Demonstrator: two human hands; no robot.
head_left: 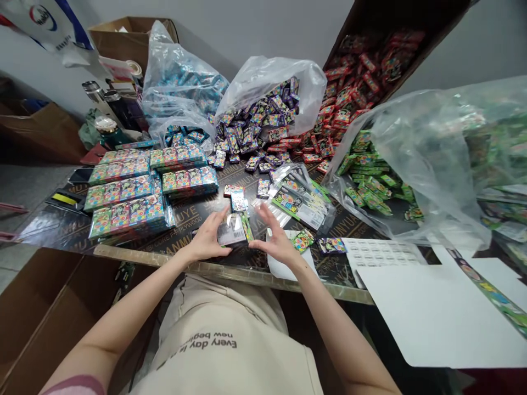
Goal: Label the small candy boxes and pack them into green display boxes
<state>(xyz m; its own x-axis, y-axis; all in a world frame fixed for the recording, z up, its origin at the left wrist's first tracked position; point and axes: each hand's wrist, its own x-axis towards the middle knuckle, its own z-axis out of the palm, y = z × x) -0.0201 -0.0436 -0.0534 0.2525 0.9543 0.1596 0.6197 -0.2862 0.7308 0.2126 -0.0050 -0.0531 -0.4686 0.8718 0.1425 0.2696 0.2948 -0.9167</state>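
Note:
A clear flat packet with a barcode and a green edge (231,231) lies on the table between my hands. My left hand (209,237) is at its left side, thumb and fingers apart; whether it touches the packet I cannot tell. Across from it, my right hand (274,238) is spread open just right of the packet, fingers raised and slightly blurred. Just beyond the packet sit a small light-blue and white box (238,201) and a red box (234,190). A green box (303,240) and a purple box (332,245) lie right of my right hand.
Wrapped multi-packs (127,214) are stacked on the left. Plastic bags hold blue boxes (187,134), purple boxes (247,126) and green boxes (373,189). Red boxes (346,104) spill from a carton. Printed clear sleeves (304,206) and a label sheet (382,252) lie to the right.

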